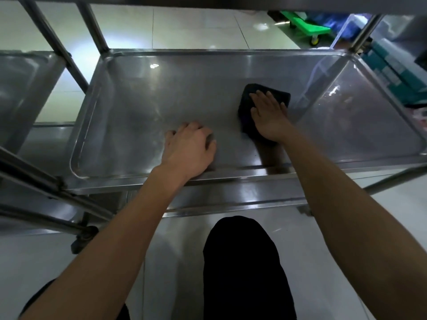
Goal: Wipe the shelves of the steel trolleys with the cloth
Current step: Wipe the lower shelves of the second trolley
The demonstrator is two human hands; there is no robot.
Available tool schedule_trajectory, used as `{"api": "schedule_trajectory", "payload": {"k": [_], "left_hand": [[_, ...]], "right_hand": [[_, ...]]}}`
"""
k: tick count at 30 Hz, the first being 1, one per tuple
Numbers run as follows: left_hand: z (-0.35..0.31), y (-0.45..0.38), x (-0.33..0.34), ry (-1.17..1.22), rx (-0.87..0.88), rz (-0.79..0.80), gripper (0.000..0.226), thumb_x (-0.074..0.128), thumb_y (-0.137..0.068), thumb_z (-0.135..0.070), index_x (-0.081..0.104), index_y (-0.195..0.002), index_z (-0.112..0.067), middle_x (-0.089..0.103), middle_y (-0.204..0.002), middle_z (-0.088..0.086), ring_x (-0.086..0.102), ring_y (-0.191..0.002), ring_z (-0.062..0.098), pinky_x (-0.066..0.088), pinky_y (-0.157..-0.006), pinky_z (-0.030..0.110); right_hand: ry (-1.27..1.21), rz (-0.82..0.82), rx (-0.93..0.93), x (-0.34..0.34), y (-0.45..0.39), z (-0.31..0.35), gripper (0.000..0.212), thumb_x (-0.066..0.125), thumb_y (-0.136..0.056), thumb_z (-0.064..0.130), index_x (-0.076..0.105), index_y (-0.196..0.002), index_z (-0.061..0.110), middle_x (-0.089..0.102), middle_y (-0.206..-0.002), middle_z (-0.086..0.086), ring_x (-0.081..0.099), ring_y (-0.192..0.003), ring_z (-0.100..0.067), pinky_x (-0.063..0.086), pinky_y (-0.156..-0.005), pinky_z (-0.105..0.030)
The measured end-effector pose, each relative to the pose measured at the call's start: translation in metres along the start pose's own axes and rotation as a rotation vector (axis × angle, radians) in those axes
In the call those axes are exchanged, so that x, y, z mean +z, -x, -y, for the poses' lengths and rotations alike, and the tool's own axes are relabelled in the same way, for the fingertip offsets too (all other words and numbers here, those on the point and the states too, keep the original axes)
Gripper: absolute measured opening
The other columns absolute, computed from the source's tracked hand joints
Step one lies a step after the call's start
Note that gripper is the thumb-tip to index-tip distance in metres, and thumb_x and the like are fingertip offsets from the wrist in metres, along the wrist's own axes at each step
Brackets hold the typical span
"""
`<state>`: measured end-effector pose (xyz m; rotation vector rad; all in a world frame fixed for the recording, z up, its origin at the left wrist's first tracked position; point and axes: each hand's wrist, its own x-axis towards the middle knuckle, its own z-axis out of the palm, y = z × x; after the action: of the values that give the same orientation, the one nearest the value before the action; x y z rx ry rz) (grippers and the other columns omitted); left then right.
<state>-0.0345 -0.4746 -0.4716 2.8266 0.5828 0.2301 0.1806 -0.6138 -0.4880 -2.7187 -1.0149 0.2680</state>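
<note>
Your right hand [269, 114] lies flat on the dark cloth [248, 105], fingers straight and spread, pressing it to the shelf [143, 107] rather than closing round it — so the grip here is an open palm bearing down, with nothing pinched. The cloth sits right of the shelf's middle, roughly midway between the far rim and the near one, and most of it shows to the left of and beyond your fingers.

What the next stroke turns on: the shelf's long axis runs left to right across you, and the largest stretch of steel not under the cloth lies to the cloth's left, with a shorter stretch to its right up to the raised side wall [374, 116]. The right hand is the one on the cloth, so it is the arm to carry the sweep.

Your left hand [188, 148] stands in that leftward path — it rests on the shelf near the front rim, fingers bent with the tips on the steel, holding nothing as far as the view shows. Lift or shift it before sweeping across.

Around you: the corner posts [97, 31] at the far left, a second trolley [30, 88] just beside on the left, and a green dolly [305, 26] on the floor beyond.
</note>
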Motion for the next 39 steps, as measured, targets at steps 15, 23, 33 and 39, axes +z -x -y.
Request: {"api": "schedule_trajectory", "payload": {"k": [15,23,33,39], "left_hand": [[0.128,0.068,-0.061,-0.19,-0.395,-0.033,0.038,0.045,-0.097,-0.04,0.065,-0.116,-0.015,0.057,-0.125,0.01,0.048,-0.119,0.034,0.042,-0.096,0.052],[0.122,0.105,-0.054,-0.141,-0.329,-0.162,0.031,0.049,-0.097,-0.033,0.07,-0.099,-0.011,0.061,-0.107,0.008,0.057,-0.102,0.029,0.052,-0.082,0.048],[0.115,0.125,-0.05,-0.1,-0.269,-0.204,0.026,0.05,-0.099,-0.026,0.071,-0.101,-0.011,0.061,-0.105,0.006,0.057,-0.096,0.024,0.051,-0.081,0.043],[0.086,0.111,-0.053,-0.085,-0.235,-0.184,0.026,0.049,-0.097,-0.03,0.07,-0.102,-0.015,0.063,-0.102,0.004,0.057,-0.099,0.025,0.048,-0.081,0.041]], "right_hand": [[-0.032,0.056,-0.387,0.068,-0.047,0.236,0.053,0.022,-0.107,0.033,0.015,-0.159,0.029,0.005,-0.167,0.009,-0.004,-0.153,-0.014,-0.005,-0.121,-0.048],[-0.044,0.15,-0.538,0.076,-0.036,0.308,0.051,0.021,-0.107,0.032,0.016,-0.158,0.031,0.006,-0.167,0.007,-0.003,-0.154,-0.016,-0.004,-0.121,-0.049],[-0.059,0.147,-0.584,0.066,0.02,0.263,0.051,0.025,-0.107,0.03,0.018,-0.158,0.031,0.008,-0.167,0.008,-0.001,-0.153,-0.012,-0.002,-0.123,-0.047],[-0.015,0.062,-0.502,0.056,0.047,0.202,0.05,0.026,-0.108,0.03,0.02,-0.158,0.026,0.012,-0.167,0.004,0.004,-0.154,-0.017,0.005,-0.122,-0.049]]}}
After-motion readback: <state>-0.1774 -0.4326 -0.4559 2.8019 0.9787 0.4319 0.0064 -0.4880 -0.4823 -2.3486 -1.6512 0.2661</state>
